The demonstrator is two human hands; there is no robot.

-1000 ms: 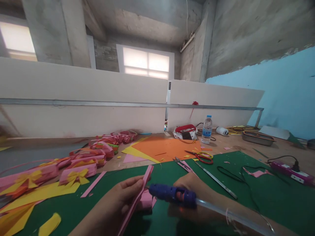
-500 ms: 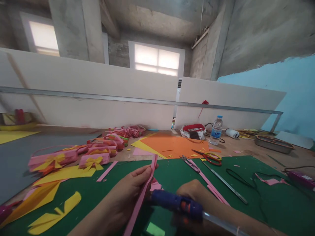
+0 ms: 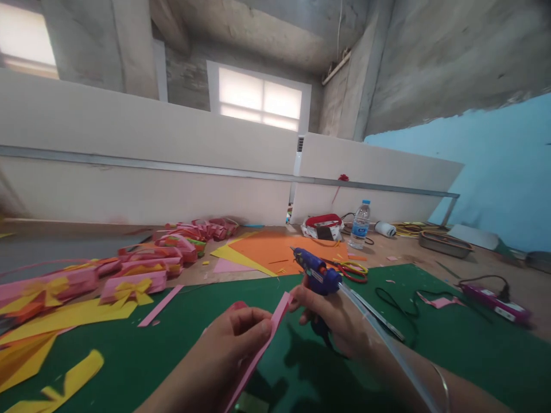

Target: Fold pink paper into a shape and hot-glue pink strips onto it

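Observation:
My left hand (image 3: 235,344) pinches a long pink paper strip (image 3: 263,351) above the green mat (image 3: 172,327). Closed around a blue glue gun (image 3: 321,274) is my right hand (image 3: 321,307), its fingertips close to the strip's upper end. The gun's nozzle points up and to the left, and a clear glue stick trails from its back over my right forearm. Part of something pink and red shows behind my left hand.
Pink paper pieces with yellow bows (image 3: 133,287) line the left. Orange sheets (image 3: 267,252), scissors (image 3: 353,269), a water bottle (image 3: 360,225) and a red-and-white pouch (image 3: 322,225) stand behind the mat. A purple power strip (image 3: 495,304) lies right, with a black cord.
My right hand has lifted the glue gun up, its nozzle now away from the strip. My left hand still holds the strip. The view has turned slightly right.

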